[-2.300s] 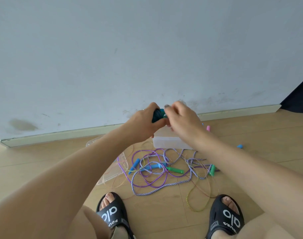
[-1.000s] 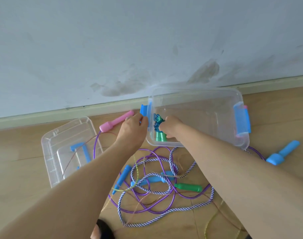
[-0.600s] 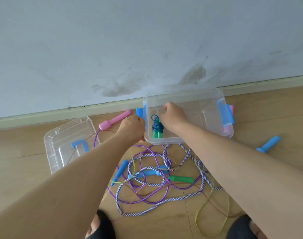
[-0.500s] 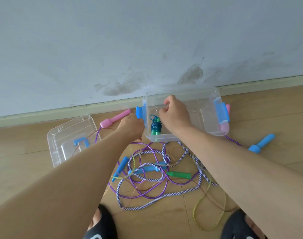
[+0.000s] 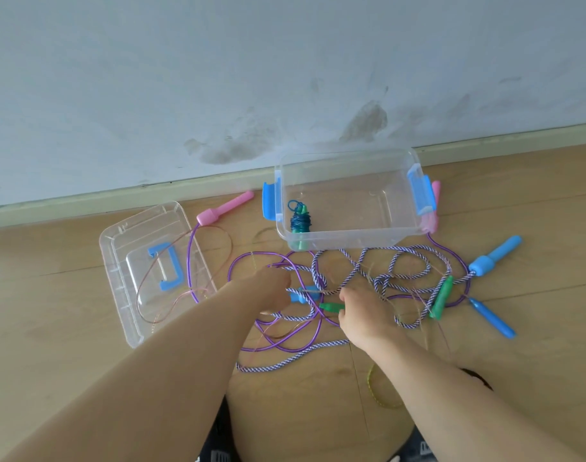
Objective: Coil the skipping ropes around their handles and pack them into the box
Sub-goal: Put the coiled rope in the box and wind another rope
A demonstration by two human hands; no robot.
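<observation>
A clear plastic box (image 5: 348,240) with blue latches stands on the wooden floor by the wall. Inside it, at the left end, lies a coiled blue rope with green handles (image 5: 300,221). In front of the box several ropes lie tangled: a purple-and-white braided rope (image 5: 351,271), a purple rope (image 5: 284,345) and thin cords. My left hand (image 5: 268,290) is closed in the tangle with a blue handle (image 5: 305,293) sticking out of it. My right hand (image 5: 363,313) closes on the end of a green handle (image 5: 330,306). My fingers are hidden under the hands.
The box's clear lid (image 5: 144,261) lies to the left with a thin cord across it. Loose handles lie about: pink (image 5: 224,208), pink behind the box (image 5: 435,195), thick blue (image 5: 495,258), slim blue (image 5: 491,316), green (image 5: 441,296). A yellow cord (image 5: 381,398) lies near my feet.
Both hands let go of the coiled blue rope in the box, pulled back towards me and came down on handles in the tangle. The view has dropped nearer to the floor.
</observation>
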